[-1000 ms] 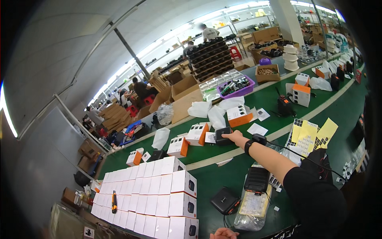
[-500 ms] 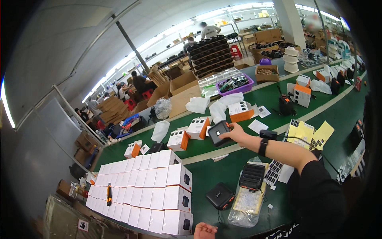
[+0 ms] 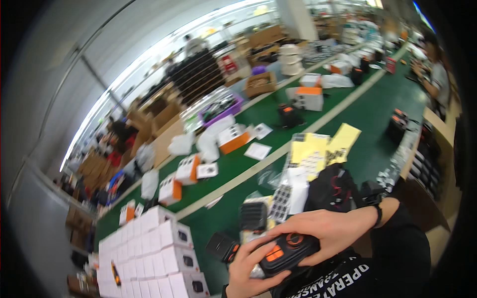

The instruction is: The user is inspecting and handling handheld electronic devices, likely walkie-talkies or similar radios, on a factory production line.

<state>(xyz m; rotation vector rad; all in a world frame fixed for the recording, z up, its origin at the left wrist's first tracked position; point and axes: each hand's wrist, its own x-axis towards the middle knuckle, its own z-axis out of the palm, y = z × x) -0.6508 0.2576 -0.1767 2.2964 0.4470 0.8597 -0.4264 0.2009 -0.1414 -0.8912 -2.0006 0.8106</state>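
Both my hands are closed around a black device with orange buttons (image 3: 289, 252), held close in front of my body. My left hand (image 3: 250, 268) grips its left end, fingers over the top near the orange buttons. Across the right part lies my right hand (image 3: 330, 231), its thumb at the near edge. On the bench just beyond, a black ribbed device (image 3: 253, 217) rests on plastic-wrapped material. Another black device (image 3: 221, 247) sits left of my left hand, partly hidden by it.
White boxes (image 3: 144, 253) are stacked at lower left, with an orange-black utility knife (image 3: 116, 274) on top. Yellow sticker sheets (image 3: 310, 151) and a dark bundle (image 3: 333, 188) lie beyond my right hand. Orange-white boxes (image 3: 188, 170) line the green belt (image 3: 218, 185). Another person (image 3: 437, 79) sits at far right.
My right hand has come back from over the belt to my body with the black device. My left hand has risen and now grips it too. The view has turned right.
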